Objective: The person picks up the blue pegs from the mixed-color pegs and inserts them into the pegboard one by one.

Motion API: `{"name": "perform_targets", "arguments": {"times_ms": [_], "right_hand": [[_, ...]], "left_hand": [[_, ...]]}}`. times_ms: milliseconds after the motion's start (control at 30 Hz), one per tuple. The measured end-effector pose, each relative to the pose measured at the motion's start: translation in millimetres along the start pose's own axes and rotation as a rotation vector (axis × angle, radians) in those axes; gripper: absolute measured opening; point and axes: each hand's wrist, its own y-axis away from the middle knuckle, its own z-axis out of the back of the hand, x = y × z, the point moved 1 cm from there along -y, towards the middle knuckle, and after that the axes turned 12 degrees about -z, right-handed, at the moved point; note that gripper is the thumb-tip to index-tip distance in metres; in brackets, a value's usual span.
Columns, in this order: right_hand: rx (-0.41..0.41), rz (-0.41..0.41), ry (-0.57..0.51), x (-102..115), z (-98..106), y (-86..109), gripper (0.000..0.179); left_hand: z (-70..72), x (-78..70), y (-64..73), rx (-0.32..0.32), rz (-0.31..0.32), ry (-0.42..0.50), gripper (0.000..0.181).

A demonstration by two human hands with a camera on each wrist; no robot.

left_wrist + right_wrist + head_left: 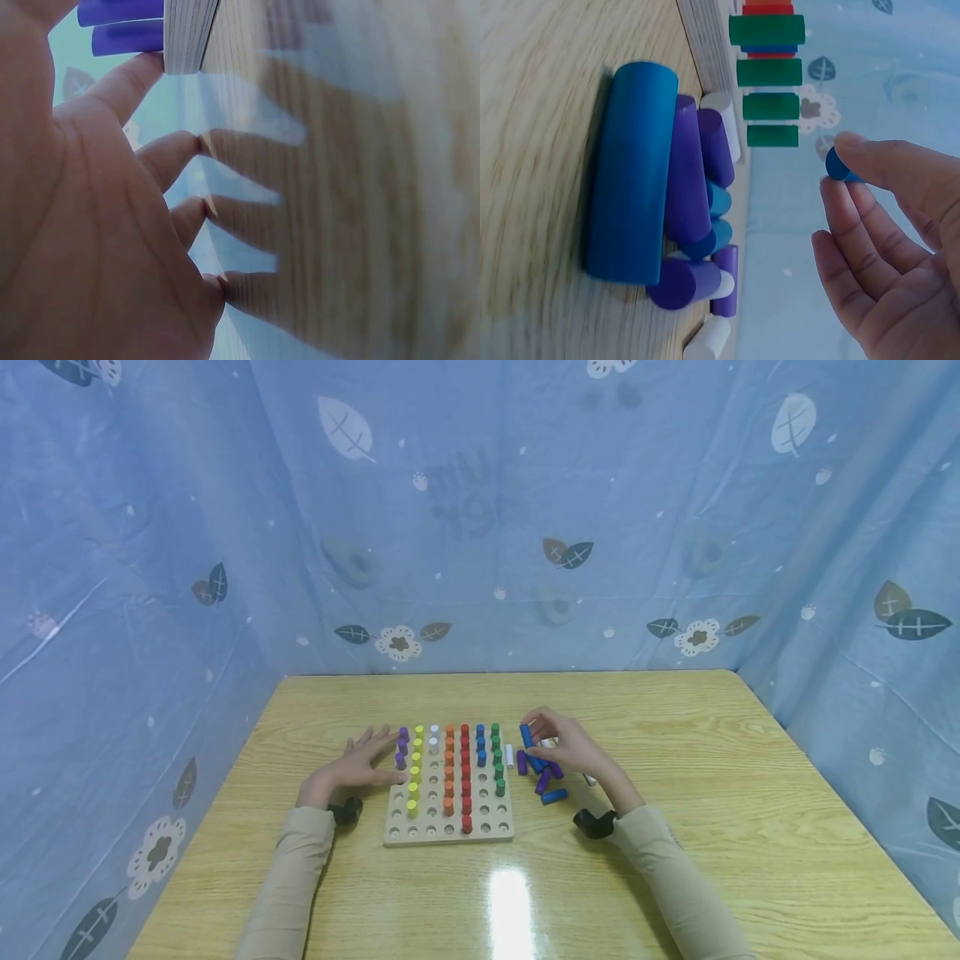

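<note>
A wooden pegboard point(450, 836) holds rows of upright coloured pegs in purple, yellow, white, orange, red, blue and green. At its left edge my left hand point(358, 764) has its fingers spread. In the left wrist view the fingertips point(180, 146) rest on the table, and one finger touches the board's side by the purple pegs point(131, 37). To the right of the board, my right hand point(564, 745) pinches a blue peg point(838, 163) between thumb and fingers, raised over a pile of loose pegs. The held peg is mostly hidden in the right wrist view.
Loose purple, white and blue pegs lie right of the board, including a blue peg point(634, 172) nearest me and a purple peg point(686, 169). Several holes near the board's front are unfilled. A blue patterned curtain point(480, 527) surrounds the wooden table point(675, 760).
</note>
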Motion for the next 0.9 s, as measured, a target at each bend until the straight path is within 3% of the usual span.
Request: {"name": "perform_targets", "arguments": {"times_ms": [367,733,900], "right_hand": [[0.012,0.047,-0.033,6.9,-8.8,-3.9,0.039],[0.010,0.084,0.010,14.0,-15.8,-6.3,0.035],[0.012,0.092,-0.023,33.0,-16.2,-2.5,0.033]], "left_hand": [[0.2,-0.4,1.3,-0.002,-0.008,-0.004,0.091],[1.1,-2.9,1.5,-0.004,-0.006,-0.009,0.091],[0.9,-1.7,1.2,-0.004,-0.007,-0.009,0.091]]}}
